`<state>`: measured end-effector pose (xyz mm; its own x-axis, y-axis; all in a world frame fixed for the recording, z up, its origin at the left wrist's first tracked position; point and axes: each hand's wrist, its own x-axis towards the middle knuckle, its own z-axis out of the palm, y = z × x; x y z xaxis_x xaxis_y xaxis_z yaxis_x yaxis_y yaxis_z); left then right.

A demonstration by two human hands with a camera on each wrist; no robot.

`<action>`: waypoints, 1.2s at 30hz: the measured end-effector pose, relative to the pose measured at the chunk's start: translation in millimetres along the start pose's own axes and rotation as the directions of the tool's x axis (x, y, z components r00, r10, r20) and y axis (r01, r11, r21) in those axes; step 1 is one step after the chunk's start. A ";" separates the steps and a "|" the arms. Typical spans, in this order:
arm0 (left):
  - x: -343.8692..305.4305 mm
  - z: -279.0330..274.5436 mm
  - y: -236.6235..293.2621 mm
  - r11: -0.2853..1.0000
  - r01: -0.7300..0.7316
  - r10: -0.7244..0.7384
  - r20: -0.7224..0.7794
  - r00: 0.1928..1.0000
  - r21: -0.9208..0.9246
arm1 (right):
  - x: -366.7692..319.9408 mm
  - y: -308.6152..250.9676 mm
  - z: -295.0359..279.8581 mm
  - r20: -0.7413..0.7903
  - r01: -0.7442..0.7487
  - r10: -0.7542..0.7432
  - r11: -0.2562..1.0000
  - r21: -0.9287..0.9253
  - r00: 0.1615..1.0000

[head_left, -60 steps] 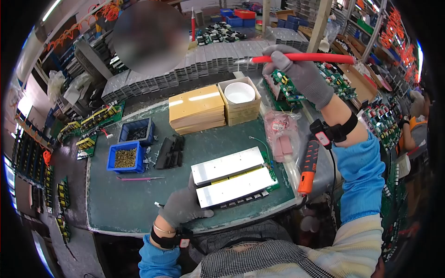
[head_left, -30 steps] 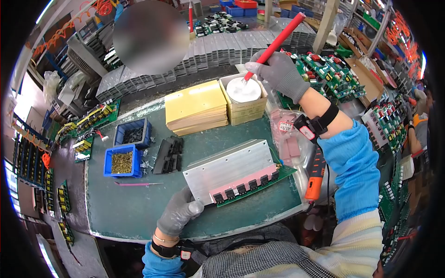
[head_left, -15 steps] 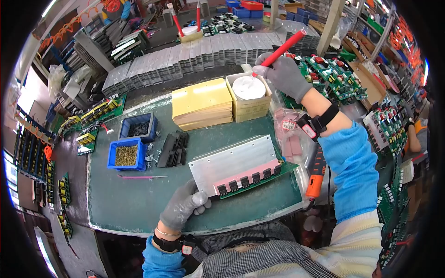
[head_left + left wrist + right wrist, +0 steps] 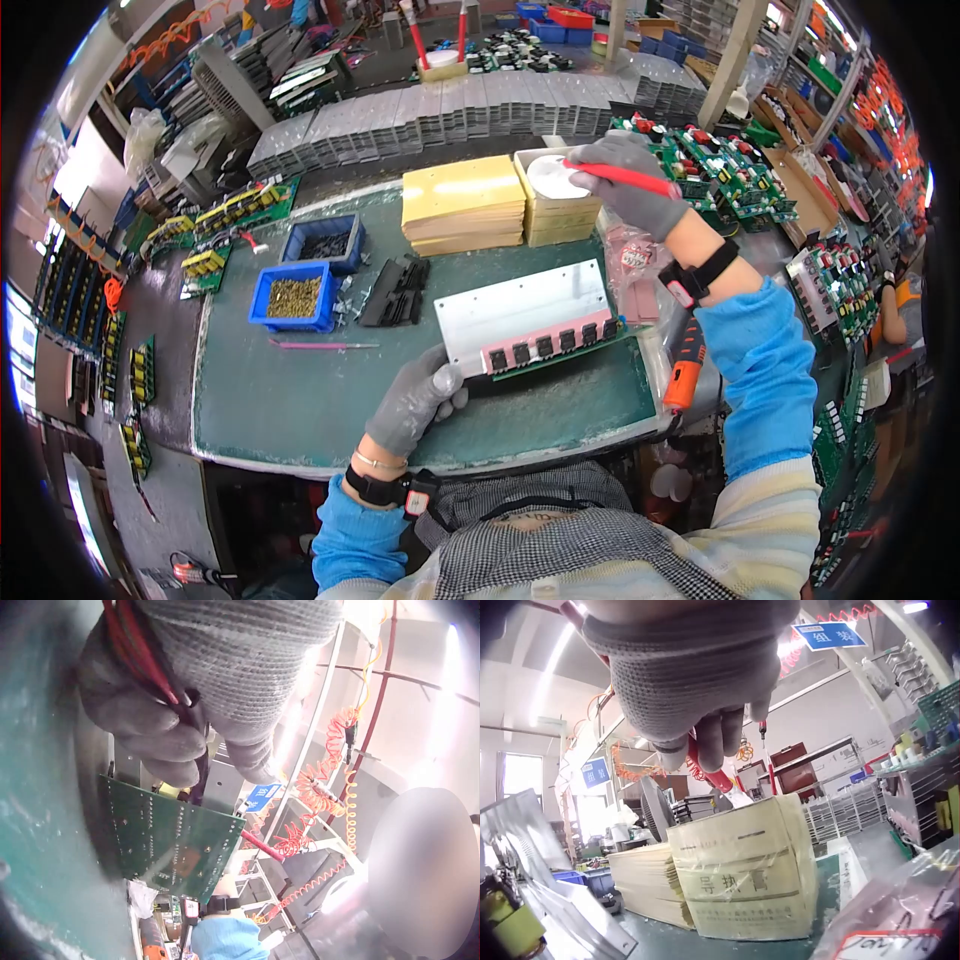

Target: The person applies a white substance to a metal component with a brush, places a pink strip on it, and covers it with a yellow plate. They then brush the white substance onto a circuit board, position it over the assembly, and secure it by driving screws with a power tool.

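Grey-gloved, the right hand (image 4: 642, 203) grips a red-handled brush (image 4: 645, 181), best loaded sparingly, at the upper-right white tub (image 4: 550, 180), while the left hand (image 4: 412, 402) pinches the heatsink assembly (image 4: 522, 312) at frame centre.

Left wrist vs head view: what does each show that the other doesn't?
Left wrist only: the underside of the green circuit board, dotted with solder points, and a blue sign.
Head only: the blue bin of brass-coloured pieces, the thin pink tool and the white tub.
Both: the left hand holding the board assembly, and the orange tool.
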<state>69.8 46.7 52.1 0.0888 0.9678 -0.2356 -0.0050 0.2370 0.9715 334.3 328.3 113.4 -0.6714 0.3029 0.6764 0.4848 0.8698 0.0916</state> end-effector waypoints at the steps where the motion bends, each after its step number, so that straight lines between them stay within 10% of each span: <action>1: 0.5 -0.3 -1.7 1.000 -0.017 0.018 0.005 1.000 -0.003 | -3.9 -0.7 -4.4 -0.016 0.033 -0.034 0.999 -0.031 0.999; 7: 1.8 0.0 -9.9 0.999 -0.031 0.031 -0.036 0.999 -0.020 | -12.1 -33.1 -54.3 -0.113 0.126 -0.146 0.978 -0.169 0.983; 11: 4.2 0.6 -14.9 1.000 0.013 -0.012 -0.089 0.996 0.009 | 5.0 -78.1 -91.1 -0.245 -0.083 0.131 0.977 0.195 0.961; 18: 6.2 -1.2 -21.9 0.999 -0.029 0.032 -0.075 0.997 0.034 | 36.7 -157.0 -111.1 -0.019 -0.248 0.358 0.685 0.685 0.934; 36: 9.1 -1.7 -24.1 0.998 -0.034 0.037 -0.071 0.997 0.050 | 40.9 -196.1 -75.2 0.069 -0.243 0.239 0.851 0.465 0.969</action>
<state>69.0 49.9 26.6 0.0177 0.9796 -0.2003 0.0414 0.1995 0.9790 253.9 140.8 178.1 -0.5732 0.5283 0.6264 0.3155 0.8478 -0.4263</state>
